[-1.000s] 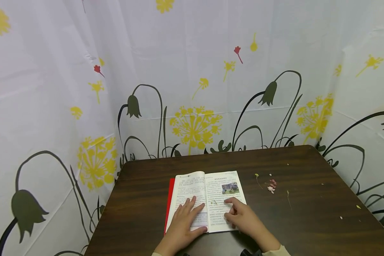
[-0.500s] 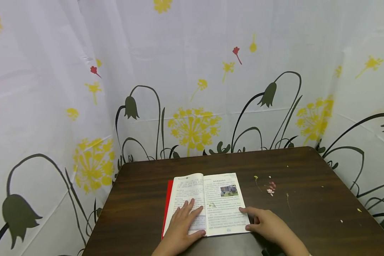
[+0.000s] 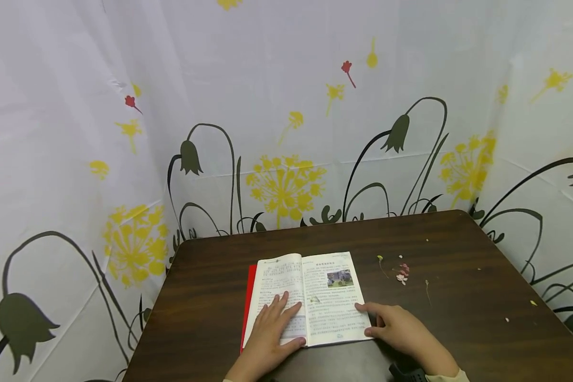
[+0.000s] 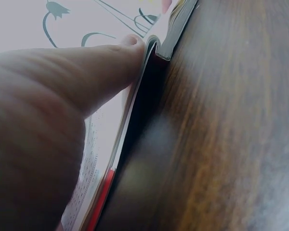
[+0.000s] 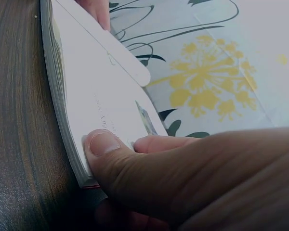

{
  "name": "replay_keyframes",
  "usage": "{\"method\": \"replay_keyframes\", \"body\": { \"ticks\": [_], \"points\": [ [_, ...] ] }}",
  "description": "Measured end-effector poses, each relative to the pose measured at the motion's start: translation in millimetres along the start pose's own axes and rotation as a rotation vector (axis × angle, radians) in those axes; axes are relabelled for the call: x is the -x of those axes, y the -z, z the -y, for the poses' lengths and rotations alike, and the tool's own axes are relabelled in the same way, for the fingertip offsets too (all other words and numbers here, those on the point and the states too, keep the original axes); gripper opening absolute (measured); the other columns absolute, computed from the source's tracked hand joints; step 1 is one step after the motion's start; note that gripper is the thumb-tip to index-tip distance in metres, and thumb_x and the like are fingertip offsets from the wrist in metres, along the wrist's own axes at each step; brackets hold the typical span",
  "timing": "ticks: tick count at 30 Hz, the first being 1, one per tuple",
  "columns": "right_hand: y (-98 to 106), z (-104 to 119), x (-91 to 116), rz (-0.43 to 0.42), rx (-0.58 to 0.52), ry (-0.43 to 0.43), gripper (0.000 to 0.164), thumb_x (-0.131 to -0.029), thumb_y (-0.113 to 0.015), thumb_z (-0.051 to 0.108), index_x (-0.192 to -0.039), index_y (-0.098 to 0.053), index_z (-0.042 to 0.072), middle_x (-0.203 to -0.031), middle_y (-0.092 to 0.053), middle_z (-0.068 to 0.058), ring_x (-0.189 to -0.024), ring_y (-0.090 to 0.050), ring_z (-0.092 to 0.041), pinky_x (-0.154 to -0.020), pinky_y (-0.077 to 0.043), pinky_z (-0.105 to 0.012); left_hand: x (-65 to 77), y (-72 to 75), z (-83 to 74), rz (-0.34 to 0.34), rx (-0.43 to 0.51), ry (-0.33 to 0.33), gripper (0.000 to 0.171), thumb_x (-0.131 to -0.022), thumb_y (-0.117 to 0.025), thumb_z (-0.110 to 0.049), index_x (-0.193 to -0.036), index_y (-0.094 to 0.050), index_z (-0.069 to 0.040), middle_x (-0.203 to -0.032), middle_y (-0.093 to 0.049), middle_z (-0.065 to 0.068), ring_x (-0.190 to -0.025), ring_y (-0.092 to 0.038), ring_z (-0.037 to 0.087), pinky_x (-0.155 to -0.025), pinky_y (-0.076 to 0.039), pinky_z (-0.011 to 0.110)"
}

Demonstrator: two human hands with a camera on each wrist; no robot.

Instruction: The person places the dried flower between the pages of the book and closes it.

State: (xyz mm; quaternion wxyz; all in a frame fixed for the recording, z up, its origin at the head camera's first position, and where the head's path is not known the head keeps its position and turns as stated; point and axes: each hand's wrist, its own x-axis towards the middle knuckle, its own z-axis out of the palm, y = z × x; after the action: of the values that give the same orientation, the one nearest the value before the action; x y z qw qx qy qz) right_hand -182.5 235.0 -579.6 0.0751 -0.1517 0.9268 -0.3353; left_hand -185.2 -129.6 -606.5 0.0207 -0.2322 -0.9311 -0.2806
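An open book (image 3: 331,318) with a red cover showing along its left edge lies on the dark wooden table (image 3: 205,297). My left hand (image 3: 269,331) rests spread on the left page, its thumb reaching to the fold at the bottom. My right hand (image 3: 396,326) holds the book's lower right edge. In the right wrist view its thumb (image 5: 103,144) presses on the page near the corner, with the index finger also on top and other fingers curled lower down. A small pale green-and-white sprig (image 3: 314,300) lies on the right page, below the printed photo.
Right of the book lie pink and white blossoms (image 3: 402,273), a yellow-headed stem (image 3: 381,262) and a thin dry stem (image 3: 427,293). Loose petals, such as a yellow one (image 3: 533,303), are scattered farther right. A white flower-printed curtain (image 3: 286,132) hangs behind the table.
My right hand has moved right, from over the middle of the right page to its outer edge, uncovering the lower text. My left hand has stayed on the left page.
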Motion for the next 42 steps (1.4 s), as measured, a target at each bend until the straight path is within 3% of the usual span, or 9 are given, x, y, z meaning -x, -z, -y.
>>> {"method": "replay_keyframes", "body": {
  "ticks": [13, 17, 21, 26, 29, 33, 35, 40, 42],
  "points": [
    [-10.2, 3.7, -9.6, -0.071, 0.015, 0.009, 0.040, -0.092, -0.086, 0.033, -0.131, -0.078, 0.029, -0.066, -0.052, 0.015, -0.057, -0.042, 0.000, -0.054, -0.036, -0.022, 0.5, -1.9, 3.6, -0.032, -0.009, -0.011, 0.074, -0.095, -0.076, -0.060, -0.161, -0.054, -0.033, -0.177, -0.038, 0.014, -0.164, -0.034, 0.046, -0.128, -0.025, 0.074],
    [-24.0, 7.0, -17.4, -0.187, 0.084, 0.024, 0.027, -0.090, -0.090, 0.030, -0.115, -0.079, 0.032, -0.071, -0.049, 0.016, -0.059, -0.039, 0.003, -0.055, -0.034, -0.020, 1.4, -2.1, 3.6, -0.040, -0.002, -0.011, 0.074, -0.095, -0.078, -0.058, -0.160, -0.055, -0.032, -0.176, -0.039, 0.015, -0.163, -0.034, 0.047, -0.127, -0.026, 0.075],
    [-31.1, 10.3, -21.2, -0.375, 0.107, 0.105, 0.028, -0.086, -0.094, 0.028, -0.107, -0.076, 0.036, -0.081, -0.050, 0.012, -0.065, -0.039, 0.004, -0.056, -0.034, -0.018, 0.9, -2.8, 2.5, -0.038, 0.008, -0.009, 0.073, -0.095, -0.078, -0.057, -0.160, -0.055, -0.032, -0.176, -0.039, 0.015, -0.163, -0.034, 0.047, -0.128, -0.025, 0.074],
    [-28.0, 13.9, -19.0, -0.518, -0.081, 0.196, 0.021, -0.093, -0.088, 0.020, -0.108, -0.079, 0.031, -0.089, -0.062, 0.017, -0.070, -0.053, 0.004, -0.060, -0.048, -0.019, -1.9, -4.4, 1.1, -0.014, 0.017, -0.007, 0.074, -0.096, -0.075, -0.060, -0.161, -0.053, -0.033, -0.177, -0.037, 0.014, -0.165, -0.031, 0.045, -0.130, -0.024, 0.073],
    [-27.4, 16.9, -18.7, -0.504, -0.226, 0.134, 0.026, -0.096, -0.085, 0.018, -0.120, -0.076, 0.019, -0.091, -0.069, 0.014, -0.070, -0.059, 0.001, -0.061, -0.053, -0.022, -2.3, -5.2, 1.7, 0.000, 0.004, -0.003, 0.074, -0.096, -0.075, -0.061, -0.162, -0.053, -0.033, -0.178, -0.036, 0.013, -0.165, -0.031, 0.044, -0.130, -0.024, 0.073],
    [-30.1, 23.1, -20.7, -0.428, -0.453, -0.091, 0.063, -0.094, -0.087, 0.018, -0.150, -0.058, 0.006, -0.083, -0.066, 0.004, -0.056, -0.050, -0.002, -0.046, -0.045, -0.023, -1.8, -4.2, 2.8, 0.002, -0.013, 0.003, 0.074, -0.096, -0.076, -0.059, -0.161, -0.053, -0.032, -0.177, -0.037, 0.013, -0.165, -0.031, 0.044, -0.130, -0.024, 0.073],
    [-31.7, 27.2, -21.3, -0.398, -0.568, -0.197, 0.067, -0.094, -0.087, 0.017, -0.152, -0.056, 0.003, -0.076, -0.062, 0.001, -0.047, -0.045, -0.004, -0.038, -0.040, -0.024, -1.5, -3.3, 3.4, 0.002, -0.007, 0.004, 0.074, -0.095, -0.076, -0.059, -0.161, -0.054, -0.032, -0.177, -0.037, 0.013, -0.165, -0.031, 0.045, -0.130, -0.024, 0.073],
    [-35.0, 35.2, -18.7, -0.405, -0.670, -0.312, 0.023, -0.097, -0.084, 0.022, -0.104, -0.077, 0.001, -0.057, -0.051, 0.002, -0.032, -0.038, -0.007, -0.030, -0.035, -0.026, -0.9, -2.1, 3.6, 0.020, 0.006, 0.007, 0.075, -0.096, -0.076, -0.059, -0.161, -0.053, -0.032, -0.178, -0.036, 0.012, -0.166, -0.030, 0.044, -0.130, -0.023, 0.073],
    [-36.3, 37.1, -18.4, -0.426, -0.674, -0.313, 0.029, -0.098, -0.083, 0.027, -0.086, -0.074, 0.002, -0.053, -0.048, 0.003, -0.033, -0.037, -0.005, -0.031, -0.032, -0.023, -0.8, -1.5, 3.6, 0.023, 0.007, 0.009, 0.075, -0.096, -0.076, -0.059, -0.161, -0.053, -0.032, -0.178, -0.036, 0.012, -0.166, -0.029, 0.044, -0.130, -0.023, 0.074]
  ]
}}
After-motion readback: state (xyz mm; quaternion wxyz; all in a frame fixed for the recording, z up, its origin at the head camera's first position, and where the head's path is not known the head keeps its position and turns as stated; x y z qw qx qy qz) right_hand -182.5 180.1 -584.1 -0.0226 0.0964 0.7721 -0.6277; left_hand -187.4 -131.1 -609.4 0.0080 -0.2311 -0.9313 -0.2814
